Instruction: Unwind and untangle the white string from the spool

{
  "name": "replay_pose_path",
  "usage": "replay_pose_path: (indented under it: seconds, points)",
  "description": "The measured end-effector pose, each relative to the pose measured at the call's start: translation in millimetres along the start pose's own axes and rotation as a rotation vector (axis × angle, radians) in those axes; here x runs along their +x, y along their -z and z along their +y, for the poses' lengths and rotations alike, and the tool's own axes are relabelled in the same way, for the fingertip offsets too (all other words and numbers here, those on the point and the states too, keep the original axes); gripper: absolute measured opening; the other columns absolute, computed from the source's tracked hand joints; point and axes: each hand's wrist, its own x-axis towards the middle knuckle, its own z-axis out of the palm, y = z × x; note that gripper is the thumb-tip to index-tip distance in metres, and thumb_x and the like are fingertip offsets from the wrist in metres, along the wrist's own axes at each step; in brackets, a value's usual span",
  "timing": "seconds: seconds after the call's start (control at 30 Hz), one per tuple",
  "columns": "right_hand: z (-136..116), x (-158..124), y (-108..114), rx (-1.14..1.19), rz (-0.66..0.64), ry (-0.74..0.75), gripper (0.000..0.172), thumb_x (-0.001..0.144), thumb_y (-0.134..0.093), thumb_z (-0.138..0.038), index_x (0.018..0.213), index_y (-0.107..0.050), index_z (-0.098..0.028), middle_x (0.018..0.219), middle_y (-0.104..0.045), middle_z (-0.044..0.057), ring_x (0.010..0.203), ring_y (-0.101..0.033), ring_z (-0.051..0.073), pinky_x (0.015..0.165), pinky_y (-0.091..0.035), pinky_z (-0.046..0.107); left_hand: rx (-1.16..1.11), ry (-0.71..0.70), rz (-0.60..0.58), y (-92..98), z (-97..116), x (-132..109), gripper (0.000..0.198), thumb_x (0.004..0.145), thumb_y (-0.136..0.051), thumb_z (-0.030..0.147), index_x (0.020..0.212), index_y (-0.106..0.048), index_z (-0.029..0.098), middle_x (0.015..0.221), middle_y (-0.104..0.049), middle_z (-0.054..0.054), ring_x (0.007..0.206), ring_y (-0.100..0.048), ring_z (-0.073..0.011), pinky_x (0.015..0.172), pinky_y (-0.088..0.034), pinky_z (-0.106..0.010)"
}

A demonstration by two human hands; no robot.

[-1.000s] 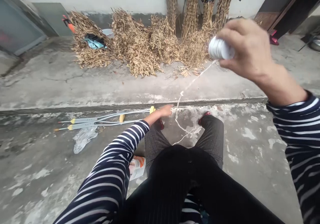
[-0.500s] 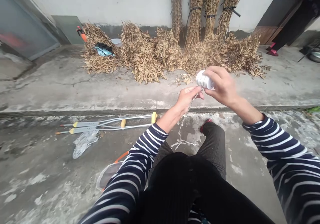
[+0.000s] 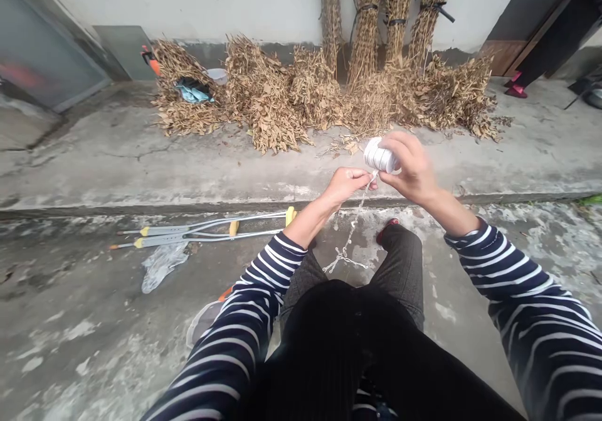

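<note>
My right hand grips a white spool wound with white cord, fingers on top and thumb below. Just left of it, my left hand pinches a knotted white cord close under the spool. From the pinch the cord hangs between my legs, and its lower end spreads into several strands near the concrete ground. Whether the cord touches the ground there, I cannot tell.
Dry plant stalks lie heaped along the wall, with tied bundles upright behind. A pair of crutches and a clear plastic bag lie below the concrete step. Another person's legs are at right.
Both hands have shifted slightly left, the spool with them. My left hand is a little lower, and more of the hanging cord shows beneath it.
</note>
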Motion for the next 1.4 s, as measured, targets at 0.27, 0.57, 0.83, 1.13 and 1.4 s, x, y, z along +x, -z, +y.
replay_pose_path:
  seconds: [0.27, 0.57, 0.83, 1.13, 1.4]
  points:
    - [-4, 5, 2, -0.068, -0.069, -0.092, 0.053, 0.096, -0.064, -0.051, 0.143, -0.057, -0.027, 0.143, -0.063, 0.015, 0.133, -0.059, 0.041, 0.111, -0.051, 0.064, 0.150, -0.215, 0.235, -9.4, -4, 3, 0.010, 0.084, -0.072, 0.025, 0.085, -0.079, 0.017, 0.097, -0.078, -0.003, 0.088, -0.070, -0.0173, 0.076, -0.053, -0.025]
    - [-2, 1, -4, -0.100, -0.037, -0.034, 0.054, 0.098, -0.063, -0.051, 0.145, -0.056, -0.024, 0.140, -0.063, 0.017, 0.131, -0.061, 0.040, 0.109, -0.053, 0.064, -0.254, -0.097, 0.234, -27.3, -20, -3, 0.017, 0.078, -0.084, 0.027, 0.083, -0.072, 0.016, 0.070, -0.069, 0.002, 0.066, -0.065, -0.0098, 0.070, -0.056, -0.024]
    - [4, -9, -18, -0.054, -0.047, -0.107, 0.055, 0.096, -0.066, -0.051, 0.144, -0.058, -0.025, 0.140, -0.063, 0.016, 0.132, -0.061, 0.041, 0.108, -0.054, 0.066, -0.307, 0.044, 0.097, -19.1, -21, -31, 0.023, 0.077, -0.081, 0.034, 0.085, -0.069, 0.016, 0.070, -0.070, -0.001, 0.057, -0.063, -0.0101, 0.051, -0.044, -0.023]
    - [-6, -30, -21, 0.038, -0.028, -0.171, 0.060, 0.095, -0.062, -0.064, 0.142, -0.058, -0.027, 0.140, -0.064, 0.016, 0.134, -0.060, 0.040, 0.111, -0.052, 0.063, -0.501, 0.243, -0.320, 10.8, -36, -58, 0.035, 0.074, -0.081, 0.047, 0.082, -0.063, 0.017, 0.056, -0.062, 0.001, 0.043, -0.051, -0.0091, 0.042, -0.029, -0.023]
    - [-17, -48, -33, 0.037, 0.087, -0.191, 0.053, 0.097, -0.062, -0.057, 0.138, -0.059, -0.024, 0.134, -0.066, 0.017, 0.122, -0.066, 0.036, 0.100, -0.060, 0.056, -0.451, 0.271, -0.336, 11.9, -56, -77, 0.054, 0.083, -0.077, 0.068, 0.100, -0.066, 0.018, 0.051, -0.060, 0.003, 0.033, -0.041, -0.0067, 0.039, -0.026, -0.022]
